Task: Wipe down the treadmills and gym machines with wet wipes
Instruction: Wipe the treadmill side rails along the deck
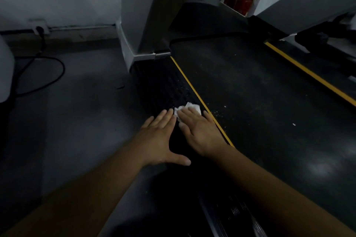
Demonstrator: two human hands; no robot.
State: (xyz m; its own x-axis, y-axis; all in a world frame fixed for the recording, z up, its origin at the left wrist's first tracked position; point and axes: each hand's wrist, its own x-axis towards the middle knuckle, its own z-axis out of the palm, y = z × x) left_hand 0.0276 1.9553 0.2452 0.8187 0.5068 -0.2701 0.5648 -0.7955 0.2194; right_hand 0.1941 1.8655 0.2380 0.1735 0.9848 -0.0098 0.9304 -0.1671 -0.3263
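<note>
I see a crumpled white wet wipe (pixel 189 107) lying on the treadmill's black ribbed side rail (pixel 159 84), roughly midway along the part in view. My right hand (pixel 200 132) lies flat on the wipe, fingers straight and close together, pressing it against the rail, with only the wipe's far edge showing past the fingertips. My left hand (pixel 159 140) rests palm down on the same rail just beside it, fingers straight and thumb spread wide; its fingertips are just beside the wipe's left edge. A yellow stripe (pixel 190 82) runs along the rail's right side, and beyond it is the dark running belt (pixel 260 92), speckled with pale crumbs. At the rail's far end a grey upright post (pixel 134 15) rises. Left of the rail, a black cable (pixel 54 79) loops across the grey floor (pixel 81 113). Far beyond the rail stand two red fire extinguishers (pixel 241 3).
</note>
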